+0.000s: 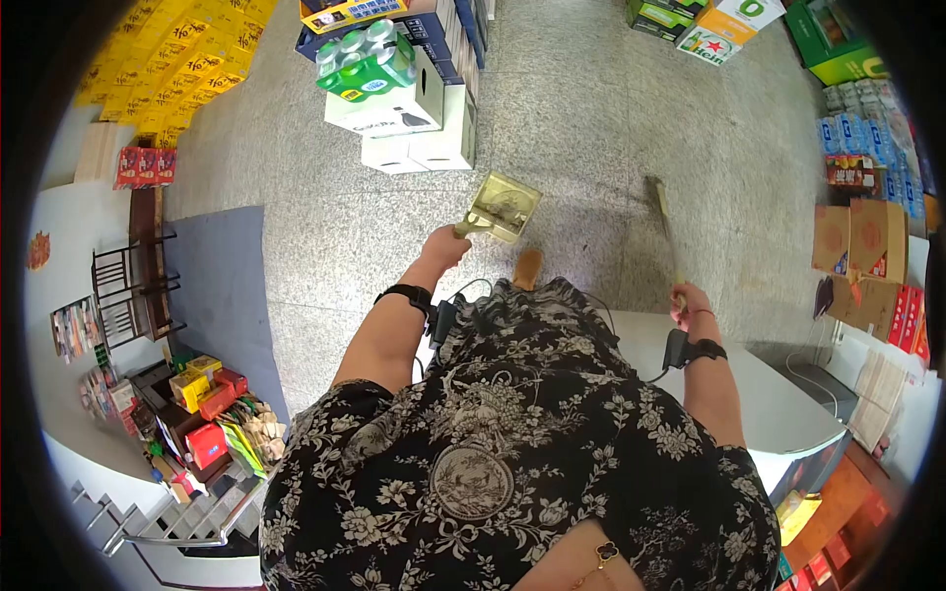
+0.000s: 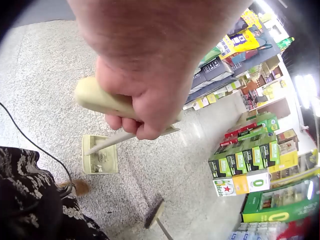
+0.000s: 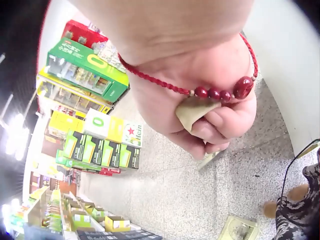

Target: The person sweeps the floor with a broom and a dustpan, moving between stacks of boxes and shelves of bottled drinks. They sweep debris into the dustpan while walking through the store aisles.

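My left hand (image 1: 446, 246) grips the handle of a long-handled dustpan (image 1: 506, 207), fingers curled round its pale yellow end (image 2: 102, 97). The pan lies low over the speckled floor, with grey dust and bits of dirt in it. On the other side, my right hand (image 1: 693, 303) holds a broom (image 1: 672, 241) by the top of its stick, whose pale end (image 3: 192, 112) pokes out of the fist in the right wrist view. The narrow dark broom head (image 2: 155, 212) is down at the floor, well to the right of the pan and apart from it.
White cartons (image 1: 394, 116) topped by a green-wrapped bottle pack (image 1: 367, 67) stand just beyond the dustpan. A brown shoe (image 1: 528, 268) is close behind it. A white counter (image 1: 769, 379) flanks my right side; beer cartons (image 1: 708, 44) stand farther ahead. A grey mat (image 1: 222, 295) lies left.
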Motion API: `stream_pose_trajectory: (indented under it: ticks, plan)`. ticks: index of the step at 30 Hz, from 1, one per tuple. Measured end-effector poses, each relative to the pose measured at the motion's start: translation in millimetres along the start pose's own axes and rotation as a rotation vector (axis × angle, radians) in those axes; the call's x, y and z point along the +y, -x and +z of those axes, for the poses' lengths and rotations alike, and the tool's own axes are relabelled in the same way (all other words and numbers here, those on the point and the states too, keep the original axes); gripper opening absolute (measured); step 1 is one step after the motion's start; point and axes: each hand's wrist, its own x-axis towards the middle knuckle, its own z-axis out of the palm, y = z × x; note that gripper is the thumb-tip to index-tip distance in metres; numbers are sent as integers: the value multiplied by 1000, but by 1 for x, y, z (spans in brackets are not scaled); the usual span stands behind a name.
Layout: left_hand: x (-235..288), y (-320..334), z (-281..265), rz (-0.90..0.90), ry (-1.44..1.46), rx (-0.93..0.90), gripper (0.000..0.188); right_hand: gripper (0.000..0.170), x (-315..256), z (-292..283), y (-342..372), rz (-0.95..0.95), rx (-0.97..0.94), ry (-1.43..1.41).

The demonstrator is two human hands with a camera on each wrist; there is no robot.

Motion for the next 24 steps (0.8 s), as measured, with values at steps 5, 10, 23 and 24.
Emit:
stream_pose_trajectory:
  ticks: [5, 10, 23, 24]
  plan:
    - [5, -27, -5, 31, 39, -19, 28, 11, -17, 25, -22, 136, -39, -210]
    - [36, -40, -17, 59, -47, -37, 26, 13, -23, 66, -6, 39, -69, 151]
    - [66, -55, -14, 50, -58, -69, 23, 46, -57, 122, 0, -66, -431, 613]
    - [66, -57, -13, 50, -59, -66, 23, 40, -59, 120, 2, -101, -424, 648]
